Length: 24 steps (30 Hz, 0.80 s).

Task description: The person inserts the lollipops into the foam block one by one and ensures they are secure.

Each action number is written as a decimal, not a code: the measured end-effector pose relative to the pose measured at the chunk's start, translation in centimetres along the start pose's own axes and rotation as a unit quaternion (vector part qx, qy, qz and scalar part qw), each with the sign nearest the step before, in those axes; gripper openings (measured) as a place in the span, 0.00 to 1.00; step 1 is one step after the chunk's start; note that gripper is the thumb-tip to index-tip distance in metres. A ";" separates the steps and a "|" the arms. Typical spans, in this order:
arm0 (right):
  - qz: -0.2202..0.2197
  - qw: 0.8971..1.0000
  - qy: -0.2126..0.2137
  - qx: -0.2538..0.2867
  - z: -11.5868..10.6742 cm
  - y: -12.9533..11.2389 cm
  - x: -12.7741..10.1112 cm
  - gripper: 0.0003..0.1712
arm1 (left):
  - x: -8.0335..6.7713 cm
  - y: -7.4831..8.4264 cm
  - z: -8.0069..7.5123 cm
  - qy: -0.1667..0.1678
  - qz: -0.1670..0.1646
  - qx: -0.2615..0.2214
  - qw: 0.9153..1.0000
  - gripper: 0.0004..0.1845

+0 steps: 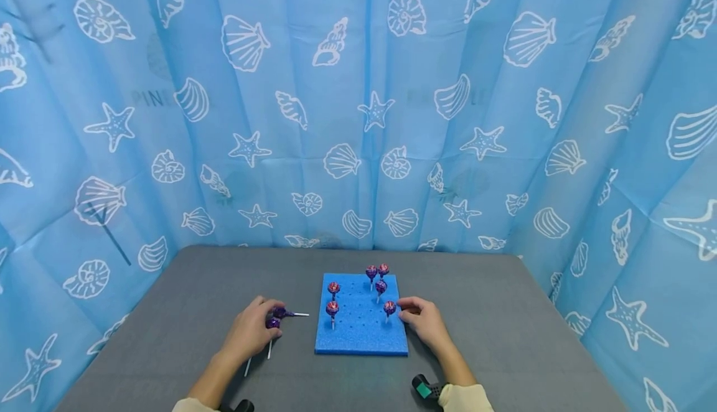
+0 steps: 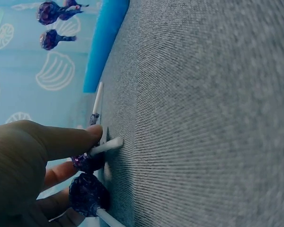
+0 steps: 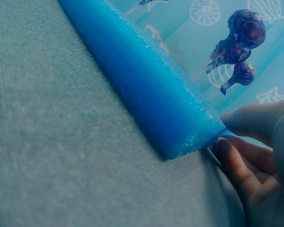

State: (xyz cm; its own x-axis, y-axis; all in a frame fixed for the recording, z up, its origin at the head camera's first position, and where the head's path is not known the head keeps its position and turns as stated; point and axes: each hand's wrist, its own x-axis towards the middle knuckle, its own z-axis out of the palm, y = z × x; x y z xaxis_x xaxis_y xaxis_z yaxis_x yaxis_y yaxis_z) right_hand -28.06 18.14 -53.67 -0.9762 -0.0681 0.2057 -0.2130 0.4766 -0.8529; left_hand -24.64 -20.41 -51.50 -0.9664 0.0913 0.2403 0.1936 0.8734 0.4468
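1. Lollipops [image 1: 276,317] lie loose on the surface [image 1: 168,312] under the left hand [image 1: 249,332], left of the foam block [image 1: 361,331]. They look light, with a hard head in slippery wrap and a thin stiff stick; the stick is the place to take hold.
2. Left grip: fingers [image 2: 66,141] curled, pinching one stick.
3. Right hand [image 1: 426,322] lies relaxed, fingertips [image 3: 232,158] touching the block's right edge, holding nothing.
4. Six lollipops stand upright in the block.

Bare grey table [image 1: 504,337] right of foam board [image 1: 361,337], upright lollipops [image 1: 381,286] crowding its far half, curtain [image 1: 358,119] walling three sides
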 end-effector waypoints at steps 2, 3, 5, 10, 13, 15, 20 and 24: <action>0.003 1.000 0.001 0.001 0.0 0.0 0.1 0.10 | 0.0 0.1 -0.1 0.003 0.001 0.000 1.000 0.28; 0.004 1.000 0.001 0.002 -0.1 0.0 0.1 0.10 | -0.1 0.1 -0.1 0.004 0.000 0.002 1.000 0.28; 0.004 1.000 0.000 0.003 0.0 -0.1 0.2 0.10 | -0.1 0.2 -0.1 0.004 0.000 0.007 1.000 0.28; 0.005 1.000 -0.002 0.007 0.0 -0.1 0.1 0.10 | -0.1 -0.1 0.1 0.009 0.009 0.017 1.000 0.29; -0.006 1.000 -0.004 0.005 0.0 0.0 0.0 0.10 | 0.0 -0.3 0.3 0.014 0.016 0.008 1.000 0.28; -0.009 1.000 -0.004 0.005 0.0 0.0 0.0 0.10 | 0.0 -0.3 0.4 0.016 0.020 -0.002 1.000 0.28; -0.008 1.000 -0.004 0.005 -0.1 -0.1 0.0 0.10 | 0.0 -0.1 0.5 0.014 0.024 -0.024 0.999 0.29; -0.001 1.000 -0.004 0.003 -0.1 -0.1 0.0 0.10 | 0.2 0.2 0.4 0.016 0.023 -0.049 0.998 0.29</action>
State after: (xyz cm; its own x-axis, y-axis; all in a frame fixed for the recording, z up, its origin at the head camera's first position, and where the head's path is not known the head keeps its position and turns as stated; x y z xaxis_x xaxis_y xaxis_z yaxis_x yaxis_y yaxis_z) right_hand -28.06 18.23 -53.54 -0.9762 -0.0756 0.2031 -0.2145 0.4706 -0.8559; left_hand -24.87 -20.01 -51.67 -0.9505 0.1133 0.2893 0.2545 0.8180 0.5158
